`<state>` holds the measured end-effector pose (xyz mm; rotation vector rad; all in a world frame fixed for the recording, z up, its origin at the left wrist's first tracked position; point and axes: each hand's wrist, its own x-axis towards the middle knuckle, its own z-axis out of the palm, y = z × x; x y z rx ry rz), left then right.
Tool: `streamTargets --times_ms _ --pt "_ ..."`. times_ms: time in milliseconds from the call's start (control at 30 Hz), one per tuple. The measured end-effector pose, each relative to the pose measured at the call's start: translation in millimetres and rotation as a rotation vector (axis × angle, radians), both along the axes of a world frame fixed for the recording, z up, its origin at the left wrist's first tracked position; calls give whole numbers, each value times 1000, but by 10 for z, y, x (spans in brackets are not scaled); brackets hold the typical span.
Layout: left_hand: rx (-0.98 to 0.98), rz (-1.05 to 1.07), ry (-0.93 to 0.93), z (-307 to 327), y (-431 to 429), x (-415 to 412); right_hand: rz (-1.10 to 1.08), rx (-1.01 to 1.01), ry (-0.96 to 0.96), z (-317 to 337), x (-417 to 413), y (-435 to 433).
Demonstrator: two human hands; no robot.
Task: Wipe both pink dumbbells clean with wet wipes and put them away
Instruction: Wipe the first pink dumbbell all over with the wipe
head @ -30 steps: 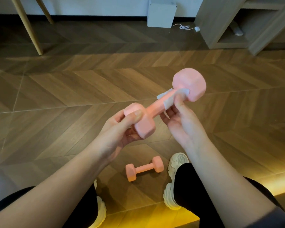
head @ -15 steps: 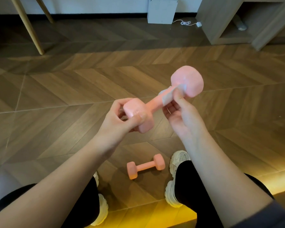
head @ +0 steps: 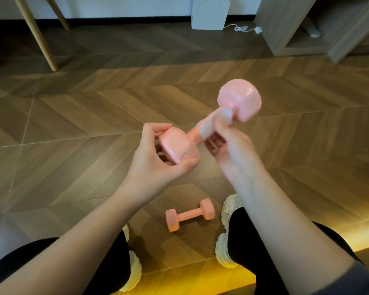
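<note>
left hand (head: 156, 165): grips near head of held dumbbell (head: 239, 101)
right hand (head: 232, 150): pinches wet wipe (head: 209, 124) around handle
spare dumbbell (head: 190, 216): floor, 6 o'clock

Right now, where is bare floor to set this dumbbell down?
Bare floor lies left of the left hand gripping the held dumbbell, before the wooden legs, and right of the right hand pinching the wet wipe, before the cabinet. Crowded between the shoes, around the other dumbbell.
</note>
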<state>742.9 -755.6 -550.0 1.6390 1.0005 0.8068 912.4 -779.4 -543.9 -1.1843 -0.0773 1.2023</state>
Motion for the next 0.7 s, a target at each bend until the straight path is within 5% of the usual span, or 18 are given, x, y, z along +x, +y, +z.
streamTargets --times_ms 200,467,700 --pt "237 -36 135 -63 -36 18 -97 -36 86 13 73 0" --pt "-144 35 -30 -34 18 11 180 -67 -39 -80 -265 -102" --pt "-686 -79 -248 20 130 -10 56 39 40 29 -15 -39"
